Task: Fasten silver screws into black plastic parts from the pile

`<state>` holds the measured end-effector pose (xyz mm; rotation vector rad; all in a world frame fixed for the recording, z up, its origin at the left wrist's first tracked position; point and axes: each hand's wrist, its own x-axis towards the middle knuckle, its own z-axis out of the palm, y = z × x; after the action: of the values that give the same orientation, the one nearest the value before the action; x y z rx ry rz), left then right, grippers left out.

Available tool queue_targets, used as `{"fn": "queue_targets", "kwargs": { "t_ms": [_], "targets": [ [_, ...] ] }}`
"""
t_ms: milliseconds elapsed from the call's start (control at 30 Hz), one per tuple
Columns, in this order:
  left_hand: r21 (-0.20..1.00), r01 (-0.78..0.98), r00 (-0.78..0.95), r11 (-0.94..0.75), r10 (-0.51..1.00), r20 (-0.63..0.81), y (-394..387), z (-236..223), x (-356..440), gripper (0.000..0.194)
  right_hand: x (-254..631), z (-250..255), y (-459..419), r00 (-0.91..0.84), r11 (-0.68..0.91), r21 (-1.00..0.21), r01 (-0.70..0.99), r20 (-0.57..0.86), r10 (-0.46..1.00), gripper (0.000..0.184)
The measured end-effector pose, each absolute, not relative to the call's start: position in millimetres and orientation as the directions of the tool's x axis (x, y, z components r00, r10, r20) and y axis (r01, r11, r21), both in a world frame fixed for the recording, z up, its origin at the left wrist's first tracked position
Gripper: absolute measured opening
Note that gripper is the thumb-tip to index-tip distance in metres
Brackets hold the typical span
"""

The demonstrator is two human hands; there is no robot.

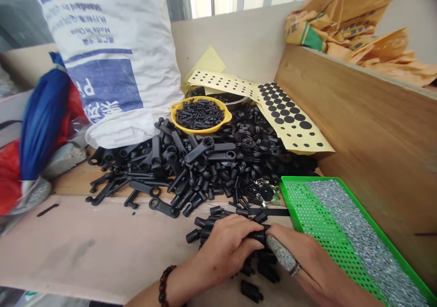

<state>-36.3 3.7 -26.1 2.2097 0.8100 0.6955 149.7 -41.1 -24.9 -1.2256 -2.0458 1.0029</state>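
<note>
My left hand (pixel 229 245) is closed around a short black plastic cylinder (pixel 257 237), pinched between thumb and fingers. My right hand (pixel 303 254) meets it from the right, with its fingertips at the cylinder's end. A grey speckled wrap (pixel 282 254) covers a digit of that hand. Its fingers are closed, but what they grip is hidden. Below and around both hands lie loose black cylinders (pixel 251 291), several of them partly covered by the hands. Just beyond is a larger heap of black crank-shaped handles (pixel 198 150) and small round black parts.
At the right stands a green perforated tray (pixel 297 207) with small silvery metal pieces (pixel 355 234). Behind the heap are a yellow basket (pixel 201 129) of black screw-like parts and yellow sticker sheets (pixel 297 136). A white sack (pixel 126 47), a blue umbrella (pixel 43 116) and a wooden partition (pixel 358 125) flank the table.
</note>
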Motion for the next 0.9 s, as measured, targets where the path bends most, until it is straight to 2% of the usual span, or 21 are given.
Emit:
{"fn": "queue_targets", "kwargs": {
  "t_ms": [133, 267, 567, 667, 900],
  "targets": [
    [0.677, 0.292, 0.647, -0.675, 0.661, 0.380, 1.9, -30.4, -33.9, 0.022, 147.6, -30.4, -42.8, -0.405, 0.386, -0.765, 0.515, 0.179, 0.896, 0.016],
    [0.619, 0.273, 0.650, -0.737, 0.615, 0.446, -0.5, -30.6, -33.5, 0.020, 144.2, -37.3, -46.7, -0.343, 0.419, -0.744, 0.521, 0.267, 0.901, 0.014],
    [0.548, 0.285, 0.670, -0.787, 0.572, 0.473, -9.9, -38.9, -35.4, 0.017, 142.9, -44.8, -55.9, -0.338, 0.338, -0.768, 0.545, 0.167, 0.926, 0.017],
    [0.515, 0.316, 0.676, -0.797, 0.570, 0.467, -15.2, -42.7, -35.6, 0.018, 139.5, -48.4, -58.4, -0.316, 0.340, -0.771, 0.539, 0.188, 0.930, 0.017],
    [0.434, 0.386, 0.710, -0.814, 0.562, 0.424, -17.8, -37.0, -35.9, 0.018, 136.4, -57.0, -63.0, -0.291, 0.233, -0.847, 0.477, 0.098, 0.952, 0.021]
  ]
}}
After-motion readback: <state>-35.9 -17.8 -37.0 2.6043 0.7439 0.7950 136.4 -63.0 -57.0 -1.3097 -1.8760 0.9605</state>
